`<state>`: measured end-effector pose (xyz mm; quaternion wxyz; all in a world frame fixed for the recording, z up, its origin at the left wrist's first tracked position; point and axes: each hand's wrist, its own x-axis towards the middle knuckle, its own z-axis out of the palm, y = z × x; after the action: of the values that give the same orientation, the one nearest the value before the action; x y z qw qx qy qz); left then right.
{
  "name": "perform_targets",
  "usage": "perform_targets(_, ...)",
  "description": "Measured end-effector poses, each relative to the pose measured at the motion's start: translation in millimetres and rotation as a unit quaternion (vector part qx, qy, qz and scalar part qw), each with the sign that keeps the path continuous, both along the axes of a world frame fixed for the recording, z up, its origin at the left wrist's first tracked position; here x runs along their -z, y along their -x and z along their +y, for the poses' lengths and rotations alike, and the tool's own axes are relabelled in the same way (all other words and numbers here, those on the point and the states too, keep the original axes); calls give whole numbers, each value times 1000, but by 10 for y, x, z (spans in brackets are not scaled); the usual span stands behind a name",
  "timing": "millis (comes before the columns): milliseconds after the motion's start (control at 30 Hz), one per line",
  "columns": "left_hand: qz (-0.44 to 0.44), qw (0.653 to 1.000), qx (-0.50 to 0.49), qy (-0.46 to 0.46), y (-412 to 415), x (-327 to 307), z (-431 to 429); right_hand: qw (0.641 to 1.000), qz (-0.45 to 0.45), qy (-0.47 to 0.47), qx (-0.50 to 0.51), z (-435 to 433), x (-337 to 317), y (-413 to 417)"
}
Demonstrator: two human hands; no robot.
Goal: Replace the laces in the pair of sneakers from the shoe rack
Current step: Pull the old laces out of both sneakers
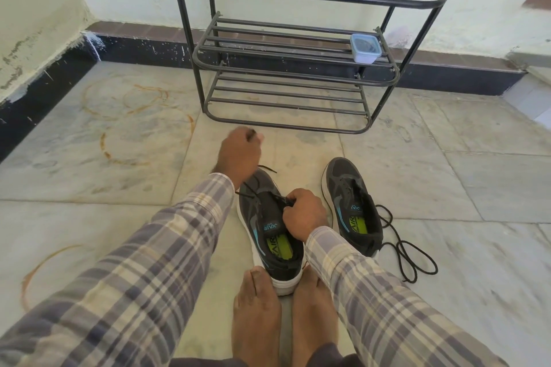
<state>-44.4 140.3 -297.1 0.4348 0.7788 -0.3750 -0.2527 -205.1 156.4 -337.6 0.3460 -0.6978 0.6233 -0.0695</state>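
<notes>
Sneakers (259,211) lie on stained stone floor (119,188).

- You work in bright, even daylight; the floor (89,143) left of your left hand (238,155) shows no glare.
- Shadows are soft: a faint one lies under the shoe rack (286,74) ahead of your hands.
- Your left hand and the lace (267,169) it pinches are motion-blurred; your right hand (304,214), gripping the sneaker (256,211), looks sharper.
- Wide-angle distortion bends the rack's posts and stretches your sleeves (134,277) below both hands.
</notes>
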Motion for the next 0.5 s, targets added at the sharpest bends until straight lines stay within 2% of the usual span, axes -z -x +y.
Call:
perform_targets(33,-163,979,88,-90,3,44,40,1000,0,1,0,-1,2,0)
perform_targets(67,-270,935,161,-166,9,68,82,1000,0,1,0,4,5,-4)
perform_targets(100,-332,891,214,-223,17,77,118,1000,-1,2,0,9,3,-8)
perform_targets(167,-402,827,272,-284,67,62,165,1000,-1,6,-1,14,-9,-7)
perform_targets(200,-421,807,288,-299,81,47,175,1000,0,7,-2,15,-10,-7)
perform_targets(267,-436,792,303,-303,78,23,164,1000,0,5,-1,22,-4,-7)
perform_targets(333,-411,804,301,-305,58,-41,138,1000,0,6,2,30,-4,-11)
perform_targets(367,-378,823,297,-301,43,-57,115,1000,0,7,3,30,-4,-11)
perform_targets(433,-265,890,264,-260,24,-47,57,1000,1,8,3,29,-2,-8)
perform_targets(500,-105,957,188,-194,48,-46,14,1000,5,10,0,29,-6,-6)
